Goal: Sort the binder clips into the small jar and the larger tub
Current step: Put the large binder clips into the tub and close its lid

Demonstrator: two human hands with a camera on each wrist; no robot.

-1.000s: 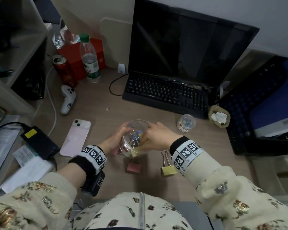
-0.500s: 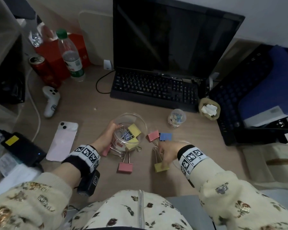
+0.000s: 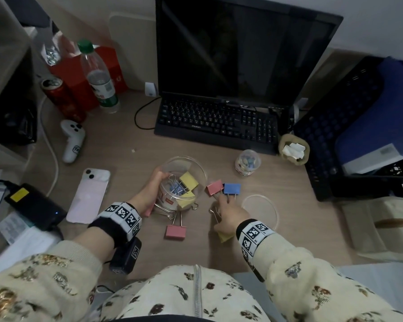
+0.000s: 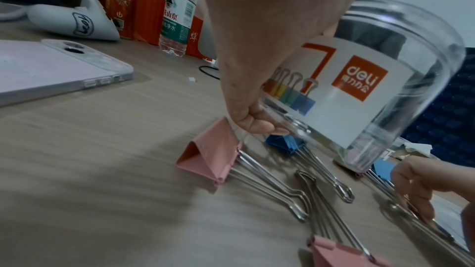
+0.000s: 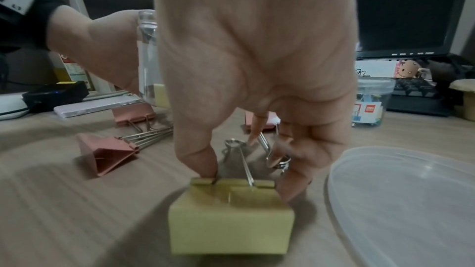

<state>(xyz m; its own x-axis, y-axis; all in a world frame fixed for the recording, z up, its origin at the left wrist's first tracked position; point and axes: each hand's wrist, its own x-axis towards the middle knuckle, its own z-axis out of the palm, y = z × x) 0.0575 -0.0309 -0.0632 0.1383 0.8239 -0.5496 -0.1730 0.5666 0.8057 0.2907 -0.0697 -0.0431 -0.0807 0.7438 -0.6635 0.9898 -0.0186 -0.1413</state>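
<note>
Right hand (image 5: 257, 80) hangs fingers-down, pinching the yellow binder clip (image 5: 231, 216) under it; a second ago it was up at the clear tub (image 3: 182, 182). Left hand (image 3: 149, 194) still wraps that tub.

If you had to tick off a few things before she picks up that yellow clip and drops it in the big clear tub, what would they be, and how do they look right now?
1. Right hand on the yellow clip: thumb and fingers are at its wire handles, but a firm pinch is not clear. Cannot tell.
2. Tub steadied: the left hand holds its side. Ok.
3. Tub mouth open: its lid lies on the desk beside the right hand. Ok.
4. Room inside the tub: clips already fill the lower part, with space above. Ok.
5. Path clear: a pink clip and a blue clip lie just beyond the fingers and could snag. Not ok.
</note>
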